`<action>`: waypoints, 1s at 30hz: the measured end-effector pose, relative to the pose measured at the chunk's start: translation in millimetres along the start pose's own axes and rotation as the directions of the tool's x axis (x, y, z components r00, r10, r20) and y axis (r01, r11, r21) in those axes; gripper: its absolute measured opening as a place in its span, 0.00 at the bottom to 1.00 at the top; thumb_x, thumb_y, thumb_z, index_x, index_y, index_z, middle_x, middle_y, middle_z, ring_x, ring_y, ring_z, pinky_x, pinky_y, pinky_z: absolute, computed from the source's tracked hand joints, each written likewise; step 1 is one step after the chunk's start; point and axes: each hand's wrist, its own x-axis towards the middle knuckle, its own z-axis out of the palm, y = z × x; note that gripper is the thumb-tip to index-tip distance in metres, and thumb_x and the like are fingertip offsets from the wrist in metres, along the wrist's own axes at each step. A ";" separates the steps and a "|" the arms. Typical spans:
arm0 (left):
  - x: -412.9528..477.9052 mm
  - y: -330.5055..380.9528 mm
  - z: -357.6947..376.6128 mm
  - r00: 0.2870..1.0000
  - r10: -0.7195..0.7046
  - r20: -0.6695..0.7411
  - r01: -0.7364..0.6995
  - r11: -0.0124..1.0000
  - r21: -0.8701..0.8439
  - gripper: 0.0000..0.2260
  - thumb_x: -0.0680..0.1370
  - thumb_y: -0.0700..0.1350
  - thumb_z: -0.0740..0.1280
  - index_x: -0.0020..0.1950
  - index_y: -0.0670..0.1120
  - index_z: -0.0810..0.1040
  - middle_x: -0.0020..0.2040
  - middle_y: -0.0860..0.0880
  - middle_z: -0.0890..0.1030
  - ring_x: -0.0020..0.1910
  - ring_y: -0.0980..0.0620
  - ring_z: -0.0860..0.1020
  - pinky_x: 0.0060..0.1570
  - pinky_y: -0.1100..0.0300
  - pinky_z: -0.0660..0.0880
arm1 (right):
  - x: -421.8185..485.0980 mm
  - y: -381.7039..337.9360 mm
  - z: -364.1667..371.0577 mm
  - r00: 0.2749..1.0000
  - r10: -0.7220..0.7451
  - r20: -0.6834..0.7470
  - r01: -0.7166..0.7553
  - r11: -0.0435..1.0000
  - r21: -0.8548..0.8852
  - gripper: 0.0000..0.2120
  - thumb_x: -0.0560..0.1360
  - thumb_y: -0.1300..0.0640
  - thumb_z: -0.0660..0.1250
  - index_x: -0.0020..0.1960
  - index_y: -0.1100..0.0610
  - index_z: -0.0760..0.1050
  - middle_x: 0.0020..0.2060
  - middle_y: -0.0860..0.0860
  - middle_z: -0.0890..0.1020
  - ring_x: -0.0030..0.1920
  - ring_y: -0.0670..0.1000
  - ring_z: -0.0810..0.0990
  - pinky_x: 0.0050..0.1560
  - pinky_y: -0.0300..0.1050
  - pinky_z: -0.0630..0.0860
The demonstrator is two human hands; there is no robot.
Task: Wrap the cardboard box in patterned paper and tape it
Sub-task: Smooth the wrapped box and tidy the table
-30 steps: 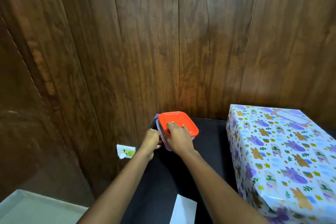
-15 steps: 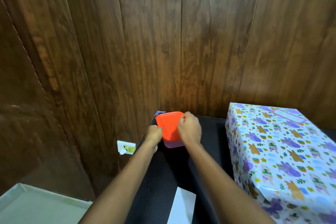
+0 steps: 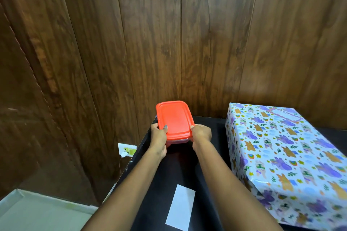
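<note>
A red-topped tub (image 3: 174, 118) is being gripped at its near corners by the left hand (image 3: 158, 138) and right hand (image 3: 201, 134), fingers clamped round its sides and thumbs on top, at the black table's (image 3: 180, 167) far left corner. The wrapped box (image 3: 285, 155) is sitting at right, apart from both hands. A white slip (image 3: 181, 207) is lying nearer.

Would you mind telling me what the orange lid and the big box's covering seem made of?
The orange lid looks like smooth moulded plastic, given its raised rim and even sheen. The box covering looks like glossy printed paper: creases and glare near its edge.
</note>
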 end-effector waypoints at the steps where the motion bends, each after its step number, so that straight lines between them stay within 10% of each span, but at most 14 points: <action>1: -3.1 -0.1 -0.4 1.000 0.013 -0.005 -0.013 1.000 -0.007 0.13 0.81 0.41 0.59 0.65 0.48 0.65 0.62 0.43 0.74 0.58 0.42 0.75 0.56 0.42 0.75 | -2.4 -0.7 -2.4 1.000 0.007 0.028 -0.008 0.999 0.041 0.07 0.79 0.62 0.61 0.52 0.59 0.77 0.41 0.54 0.80 0.39 0.51 0.80 0.35 0.42 0.78; 8: -27.3 10.7 -4.1 0.992 -0.057 0.113 0.068 0.992 -0.102 0.16 0.81 0.39 0.56 0.70 0.46 0.67 0.60 0.44 0.76 0.52 0.44 0.77 0.45 0.48 0.75 | -18.3 -1.3 -20.8 0.990 -0.021 0.143 0.001 0.990 0.139 0.10 0.79 0.67 0.59 0.52 0.59 0.79 0.38 0.52 0.81 0.39 0.50 0.81 0.34 0.42 0.77; 12: -38.6 14.6 -6.3 0.988 -0.032 0.151 0.042 0.997 -0.060 0.16 0.82 0.45 0.56 0.70 0.48 0.66 0.58 0.45 0.76 0.48 0.48 0.77 0.41 0.52 0.74 | -23.6 -1.9 -28.3 0.981 -0.033 0.192 0.018 0.997 0.080 0.12 0.78 0.67 0.60 0.57 0.59 0.78 0.41 0.51 0.82 0.43 0.50 0.80 0.50 0.48 0.76; 18: -59.2 18.7 -1.1 0.978 0.115 0.174 -0.129 0.989 0.073 0.13 0.82 0.46 0.57 0.66 0.47 0.69 0.54 0.48 0.78 0.48 0.50 0.78 0.39 0.54 0.76 | -29.8 -7.3 -32.0 0.931 0.051 0.361 -0.121 0.978 0.172 0.31 0.76 0.31 0.48 0.52 0.53 0.77 0.47 0.57 0.84 0.49 0.60 0.81 0.59 0.61 0.72; 24: -75.7 8.0 3.2 0.967 0.133 0.219 -0.128 0.991 -0.037 0.21 0.76 0.58 0.62 0.65 0.49 0.70 0.56 0.46 0.80 0.53 0.46 0.80 0.53 0.48 0.78 | -37.7 -11.3 -28.2 0.993 -0.099 -0.065 0.106 0.987 0.124 0.34 0.75 0.30 0.50 0.47 0.60 0.76 0.45 0.56 0.81 0.45 0.55 0.80 0.49 0.48 0.77; 30: -73.7 14.8 -0.5 0.975 0.183 0.124 -0.195 0.976 0.098 0.26 0.68 0.56 0.74 0.60 0.44 0.75 0.51 0.45 0.82 0.49 0.45 0.81 0.51 0.46 0.79 | -38.8 -12.4 -26.8 0.995 -0.092 0.029 0.088 0.990 0.111 0.36 0.71 0.26 0.49 0.50 0.58 0.76 0.48 0.56 0.81 0.49 0.58 0.81 0.55 0.56 0.78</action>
